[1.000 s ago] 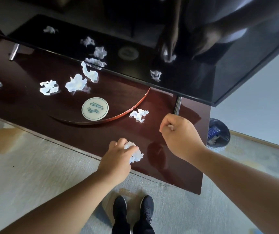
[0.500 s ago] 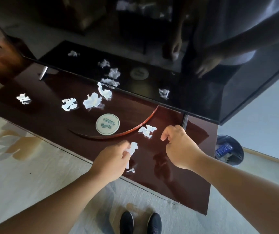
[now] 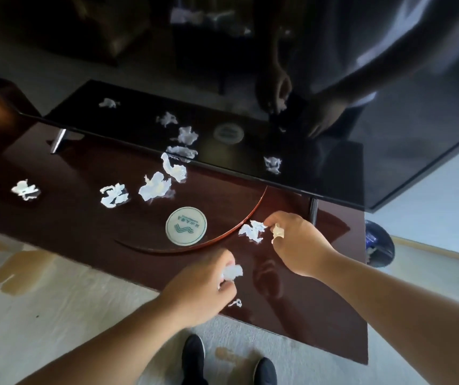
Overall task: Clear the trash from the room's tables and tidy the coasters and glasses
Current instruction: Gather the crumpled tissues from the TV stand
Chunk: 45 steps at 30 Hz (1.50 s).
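Each hand seems to hoard paper to save trips to the bin [image 3: 379, 247] at the right edge (my guess). The left hand [image 3: 203, 290], lower centre, has its fingers curled round a paper wad [image 3: 232, 272]. The right hand [image 3: 298, 243] grips a small wad [image 3: 277, 232] while its fingertips [image 3: 267, 224] touch a loose scrap [image 3: 252, 230] on the tabletop [image 3: 292, 315], right of the coaster [image 3: 186, 225].

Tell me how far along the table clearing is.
Early. Done: the bin holds some litter. In hand: the left hand holds a tissue wad; the right hand pinches a small wad and reaches for a table wad. Left: four more wads, a scrap, the coaster.
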Each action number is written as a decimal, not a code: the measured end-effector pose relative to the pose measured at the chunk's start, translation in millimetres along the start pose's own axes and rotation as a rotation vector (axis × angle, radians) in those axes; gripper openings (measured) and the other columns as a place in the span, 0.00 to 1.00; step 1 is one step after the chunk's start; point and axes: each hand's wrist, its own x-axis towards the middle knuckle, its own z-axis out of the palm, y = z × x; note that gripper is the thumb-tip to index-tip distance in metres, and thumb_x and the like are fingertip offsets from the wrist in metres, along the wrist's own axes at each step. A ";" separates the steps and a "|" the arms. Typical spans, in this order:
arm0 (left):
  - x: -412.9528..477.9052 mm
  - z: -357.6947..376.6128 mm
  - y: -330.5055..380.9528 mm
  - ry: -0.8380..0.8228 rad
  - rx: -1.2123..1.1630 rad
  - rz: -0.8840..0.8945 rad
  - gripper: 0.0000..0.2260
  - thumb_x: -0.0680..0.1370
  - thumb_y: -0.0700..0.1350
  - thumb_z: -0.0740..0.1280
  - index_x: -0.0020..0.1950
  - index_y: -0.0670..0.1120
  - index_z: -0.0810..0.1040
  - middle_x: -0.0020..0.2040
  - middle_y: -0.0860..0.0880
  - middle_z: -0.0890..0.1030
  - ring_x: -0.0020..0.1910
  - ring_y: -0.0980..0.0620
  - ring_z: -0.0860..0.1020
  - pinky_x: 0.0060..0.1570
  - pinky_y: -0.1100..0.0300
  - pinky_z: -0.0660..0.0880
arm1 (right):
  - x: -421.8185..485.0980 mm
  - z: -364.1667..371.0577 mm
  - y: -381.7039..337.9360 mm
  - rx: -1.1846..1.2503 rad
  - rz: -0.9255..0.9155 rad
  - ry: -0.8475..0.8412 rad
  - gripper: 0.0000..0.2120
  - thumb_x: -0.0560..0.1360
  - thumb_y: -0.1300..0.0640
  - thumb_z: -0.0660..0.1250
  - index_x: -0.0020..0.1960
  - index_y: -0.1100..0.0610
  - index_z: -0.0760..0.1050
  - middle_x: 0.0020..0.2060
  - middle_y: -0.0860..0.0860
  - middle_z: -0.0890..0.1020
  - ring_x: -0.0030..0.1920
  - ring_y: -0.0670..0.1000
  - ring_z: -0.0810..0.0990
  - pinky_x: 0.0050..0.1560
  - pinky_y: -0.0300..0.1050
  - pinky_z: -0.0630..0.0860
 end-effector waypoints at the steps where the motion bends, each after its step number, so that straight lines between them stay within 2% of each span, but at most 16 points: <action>1: -0.7 6.3 -5.3 -0.079 0.006 0.013 0.06 0.74 0.50 0.57 0.50 0.57 0.62 0.44 0.57 0.72 0.36 0.56 0.71 0.33 0.59 0.66 | 0.5 2.9 -1.1 0.006 0.025 0.011 0.17 0.76 0.62 0.60 0.61 0.47 0.72 0.59 0.50 0.75 0.51 0.50 0.77 0.45 0.38 0.71; 3: -0.2 16.9 -12.7 -0.178 0.045 0.074 0.06 0.74 0.49 0.54 0.48 0.57 0.58 0.40 0.55 0.70 0.31 0.55 0.69 0.29 0.56 0.62 | 1.4 9.6 -2.3 0.014 0.071 0.034 0.17 0.76 0.62 0.59 0.61 0.46 0.73 0.58 0.50 0.75 0.52 0.50 0.77 0.46 0.39 0.71; 6: 6.2 24.8 -22.1 -0.213 0.080 0.171 0.05 0.76 0.45 0.53 0.46 0.54 0.58 0.39 0.55 0.67 0.32 0.54 0.68 0.30 0.56 0.60 | 2.5 19.0 -2.0 0.042 0.121 0.094 0.17 0.75 0.63 0.59 0.59 0.46 0.74 0.57 0.50 0.76 0.51 0.50 0.77 0.45 0.38 0.70; 11: 13.0 29.9 -29.5 -0.289 0.180 0.343 0.05 0.78 0.42 0.55 0.48 0.53 0.63 0.50 0.56 0.63 0.30 0.52 0.66 0.29 0.56 0.59 | 4.3 32.8 2.0 0.085 0.172 0.152 0.19 0.74 0.64 0.59 0.59 0.46 0.72 0.54 0.48 0.77 0.50 0.50 0.76 0.46 0.39 0.70; 13: 17.0 33.3 -32.1 -0.266 0.232 0.415 0.04 0.78 0.44 0.57 0.50 0.52 0.68 0.52 0.56 0.65 0.36 0.51 0.69 0.30 0.54 0.65 | 6.8 35.5 3.2 0.101 0.173 0.170 0.19 0.73 0.64 0.59 0.60 0.47 0.71 0.52 0.47 0.77 0.48 0.49 0.76 0.45 0.40 0.72; 15: 21.0 37.8 -33.3 -0.241 0.277 0.522 0.06 0.78 0.42 0.60 0.51 0.49 0.75 0.50 0.54 0.70 0.44 0.50 0.70 0.38 0.52 0.72 | 10.3 37.4 4.2 0.105 0.172 0.180 0.18 0.74 0.62 0.60 0.61 0.48 0.70 0.49 0.46 0.76 0.45 0.48 0.75 0.42 0.40 0.71; 18: 27.0 42.9 -38.5 -0.203 0.343 0.598 0.07 0.73 0.39 0.65 0.45 0.50 0.80 0.44 0.52 0.74 0.43 0.49 0.71 0.39 0.55 0.72 | 17.9 40.5 6.9 0.075 0.167 0.205 0.17 0.74 0.61 0.61 0.60 0.48 0.72 0.48 0.46 0.74 0.45 0.48 0.74 0.43 0.39 0.68; 21: 30.2 51.4 -43.9 -0.236 0.350 0.520 0.08 0.72 0.38 0.62 0.44 0.50 0.76 0.46 0.52 0.72 0.43 0.49 0.70 0.36 0.53 0.72 | 26.3 45.0 9.8 0.058 0.149 0.205 0.17 0.73 0.62 0.62 0.59 0.49 0.73 0.50 0.45 0.71 0.45 0.48 0.74 0.42 0.38 0.67; 24: 32.9 60.4 -48.9 -0.240 0.357 0.457 0.08 0.71 0.36 0.58 0.40 0.49 0.64 0.43 0.53 0.64 0.41 0.49 0.68 0.28 0.54 0.65 | 34.1 50.8 12.6 0.053 0.144 0.192 0.18 0.74 0.62 0.63 0.62 0.49 0.73 0.52 0.45 0.68 0.42 0.47 0.74 0.42 0.37 0.69; 27: 36.9 64.9 -50.9 -0.258 0.383 0.429 0.11 0.71 0.36 0.57 0.40 0.49 0.57 0.41 0.53 0.60 0.37 0.48 0.65 0.29 0.55 0.60 | 42.1 55.5 14.9 0.050 0.159 0.176 0.17 0.74 0.63 0.62 0.61 0.50 0.73 0.56 0.47 0.69 0.44 0.49 0.74 0.46 0.40 0.73; 31: 40.4 58.7 -48.2 -0.221 0.360 0.289 0.07 0.78 0.44 0.57 0.43 0.51 0.60 0.41 0.53 0.64 0.32 0.50 0.67 0.31 0.57 0.62 | 52.4 60.3 15.4 0.031 0.178 0.143 0.19 0.75 0.64 0.63 0.63 0.51 0.71 0.59 0.48 0.68 0.47 0.50 0.76 0.49 0.44 0.76; 33: 40.8 48.4 -48.4 -0.212 0.210 0.172 0.05 0.77 0.46 0.58 0.42 0.51 0.63 0.42 0.54 0.66 0.29 0.55 0.66 0.30 0.59 0.62 | 56.2 62.7 14.9 0.016 0.186 0.130 0.19 0.75 0.65 0.62 0.64 0.52 0.71 0.60 0.49 0.68 0.48 0.52 0.77 0.49 0.45 0.77; 36: 43.3 27.0 -48.4 -0.219 0.043 0.107 0.04 0.73 0.44 0.56 0.38 0.51 0.67 0.45 0.57 0.69 0.26 0.59 0.73 0.26 0.63 0.66 | 60.9 66.8 14.8 -0.013 0.198 0.101 0.18 0.74 0.66 0.63 0.61 0.54 0.71 0.59 0.50 0.68 0.47 0.54 0.78 0.48 0.48 0.78; 39: 45.0 9.6 -49.9 -0.144 -0.042 0.104 0.06 0.71 0.42 0.55 0.35 0.52 0.66 0.40 0.60 0.72 0.27 0.59 0.76 0.24 0.65 0.66 | 65.0 69.2 16.3 -0.026 0.208 0.099 0.19 0.74 0.65 0.64 0.64 0.54 0.70 0.60 0.50 0.68 0.47 0.54 0.77 0.47 0.48 0.78; 42: 45.0 3.4 -54.4 -0.070 -0.149 0.064 0.10 0.73 0.39 0.55 0.34 0.50 0.66 0.36 0.62 0.75 0.28 0.64 0.77 0.23 0.68 0.65 | 67.7 70.6 16.8 -0.039 0.199 0.099 0.23 0.74 0.63 0.65 0.68 0.52 0.67 0.62 0.50 0.67 0.49 0.54 0.77 0.47 0.47 0.77; 45: 44.3 -0.5 -57.1 0.010 -0.204 0.022 0.09 0.74 0.37 0.56 0.34 0.47 0.66 0.28 0.53 0.73 0.26 0.64 0.77 0.21 0.68 0.63 | 70.3 72.0 17.2 -0.058 0.185 0.098 0.22 0.74 0.60 0.66 0.67 0.53 0.68 0.61 0.50 0.67 0.47 0.53 0.76 0.45 0.46 0.77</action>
